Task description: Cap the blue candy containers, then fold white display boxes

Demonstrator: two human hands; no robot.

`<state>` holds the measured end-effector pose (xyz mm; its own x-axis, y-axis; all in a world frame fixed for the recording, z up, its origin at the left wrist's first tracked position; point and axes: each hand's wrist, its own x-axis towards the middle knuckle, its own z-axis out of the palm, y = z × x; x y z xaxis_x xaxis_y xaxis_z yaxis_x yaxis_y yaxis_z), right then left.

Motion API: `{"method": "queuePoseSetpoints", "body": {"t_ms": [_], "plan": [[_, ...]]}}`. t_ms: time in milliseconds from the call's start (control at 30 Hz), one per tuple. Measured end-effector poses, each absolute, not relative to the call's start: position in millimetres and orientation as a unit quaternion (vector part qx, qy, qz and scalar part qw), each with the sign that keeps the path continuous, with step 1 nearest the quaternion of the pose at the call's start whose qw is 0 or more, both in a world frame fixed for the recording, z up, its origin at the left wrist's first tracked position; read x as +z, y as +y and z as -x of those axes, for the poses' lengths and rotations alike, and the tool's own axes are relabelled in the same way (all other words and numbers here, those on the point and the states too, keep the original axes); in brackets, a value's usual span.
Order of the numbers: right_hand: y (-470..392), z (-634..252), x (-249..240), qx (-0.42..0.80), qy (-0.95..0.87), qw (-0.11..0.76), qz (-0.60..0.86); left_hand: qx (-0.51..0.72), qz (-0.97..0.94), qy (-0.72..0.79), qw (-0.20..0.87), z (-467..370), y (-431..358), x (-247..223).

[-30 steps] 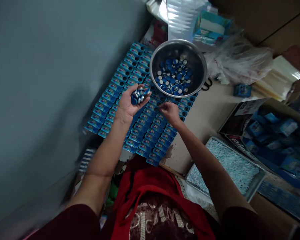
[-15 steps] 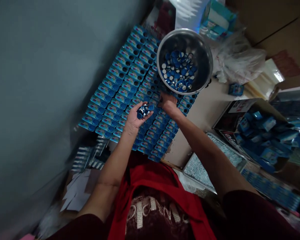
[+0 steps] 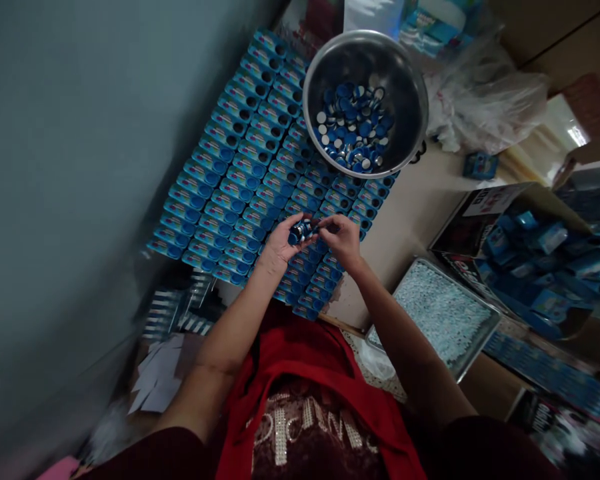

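Observation:
Rows of blue printed packs (image 3: 240,193) cover the table, each with a round recess; those at the lower left hold blue discs, while many toward the top show dark recesses. My left hand (image 3: 281,245) is cupped, palm up, around a pile of blue and silver caps (image 3: 303,231). Beside it, my right hand (image 3: 344,239) has thumb and forefinger pinched at the edge of the pile; what they grip is too small to name. A steel bowl (image 3: 410,73) with many blue and white caps (image 3: 353,127) rests over the upper right of the rows.
At the right, a metal tray (image 3: 437,313) holds small pale pieces, beside a carton (image 3: 495,207) of blue packs. Plastic bags (image 3: 485,113) lie beyond the bowl. White papers (image 3: 155,377) and striped stacks are at the lower left, near the wall (image 3: 80,167).
My right hand has come back from the packs below the bowl to the caps in my left hand. My left hand has shifted slightly right. The view has shifted a little.

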<state>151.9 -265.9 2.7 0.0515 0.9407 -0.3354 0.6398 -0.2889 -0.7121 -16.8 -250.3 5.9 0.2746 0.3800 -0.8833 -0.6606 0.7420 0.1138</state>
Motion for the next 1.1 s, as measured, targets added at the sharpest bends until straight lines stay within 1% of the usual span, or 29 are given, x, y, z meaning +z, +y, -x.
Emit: {"method": "queuePoseSetpoints", "body": {"t_ms": [100, 167, 367, 467, 533, 600, 667, 733, 900, 933, 1000, 1100], "plan": [[-257, -177, -2, 0.353, -0.515, 0.223, 0.749, 0.337, 0.134, 0.49, 0.793, 16, -247, 6], [-248, -190, -8, 0.313, -0.508, 0.211, 0.774, 0.348, 0.126, 0.488, 0.791, 21, -244, 5], [-230, -199, -15, 0.274, -0.597, 0.065, 0.751, 0.361, 0.119, 0.483, 0.788, 35, -239, 4], [-218, -194, -15, 0.243, -0.584, -0.017, 0.774, 0.353, 0.1, 0.464, 0.807, 33, -238, 3], [-205, -195, -19, 0.237, -0.57, -0.047, 0.785, 0.345, 0.091, 0.449, 0.819, 28, -237, 0], [-193, -198, -24, 0.238, -0.569, -0.058, 0.785, 0.338, 0.088, 0.438, 0.828, 22, -237, -3], [-187, -204, -26, 0.245, -0.578, -0.053, 0.776, 0.334, 0.091, 0.44, 0.829, 15, -238, -5], [-190, -208, -21, 0.266, -0.6, -0.022, 0.754, 0.331, 0.099, 0.448, 0.825, 10, -241, -5], [-231, -200, -3, 0.331, -0.676, 0.164, 0.637, 0.326, 0.126, 0.457, 0.818, -3, -248, -9], [-241, -195, -2, 0.336, -0.69, 0.186, 0.613, 0.321, 0.133, 0.465, 0.815, -7, -250, -10], [-256, -185, -4, 0.337, -0.711, 0.18, 0.59, 0.304, 0.141, 0.485, 0.808, -15, -253, -13], [-267, -183, -11, 0.326, -0.706, 0.143, 0.612, 0.28, 0.144, 0.504, 0.804, -25, -260, -14]]}}
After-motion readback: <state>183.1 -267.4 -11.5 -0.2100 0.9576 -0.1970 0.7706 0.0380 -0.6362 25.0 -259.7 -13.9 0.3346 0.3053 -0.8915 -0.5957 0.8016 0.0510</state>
